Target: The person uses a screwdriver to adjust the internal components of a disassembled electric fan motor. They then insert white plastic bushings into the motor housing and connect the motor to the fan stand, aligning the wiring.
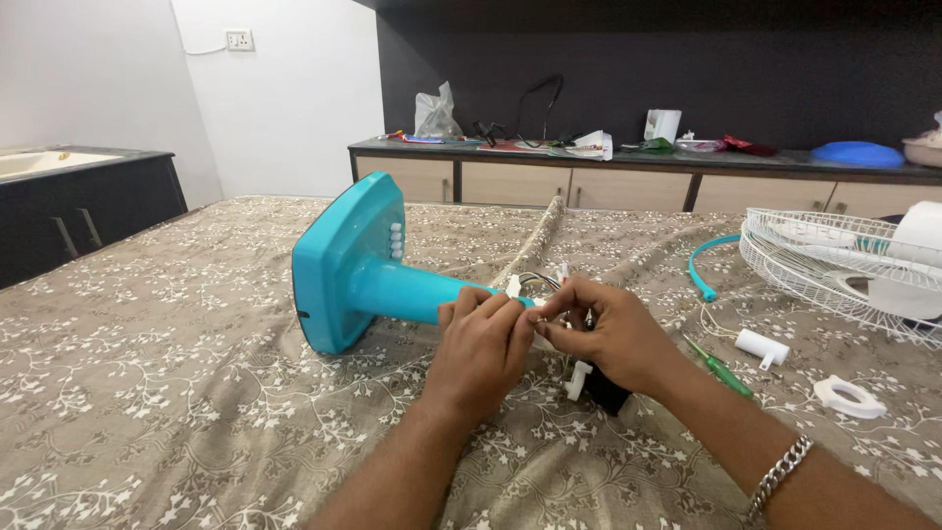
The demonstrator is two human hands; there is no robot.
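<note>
— While both hands meet over the bedspread [147,393], what do the fingers have?

— The left hand [481,348] is curled, its fingers [491,312] bunched on the near end of the teal fan stand [358,270], where the wires [538,283] come out. The right hand [613,339] faces it, fingertips [559,319] pinched narrow on something small and white among those wires. I cannot tell exactly what that piece is.

— Where does the stand lie?

— On its side, running away from the left fingers to the left, its square base upright and facing the camera edge-on, with a row of white buttons on it. Its open end sits right between the two sets of fingertips.

— Anything under the hands?

— A black part [603,393] with a white clip lies just below the right palm, touching the cloth.

— And to the right of the right fingers?

— A green screwdriver [721,371] lies near the wrist. Beyond it rests a small white cylinder [761,345], and farther out a white ring piece [849,397]. A teal curved band [702,265] lies above those, beside the white wire grille [834,265], well apart from the fingers.

— The wrist?

— A silver chain bracelet [780,476] sits on the right forearm.

— Behind everything?

— A long counter [589,162] with clutter stands against the dark wall, far beyond both hands.
</note>
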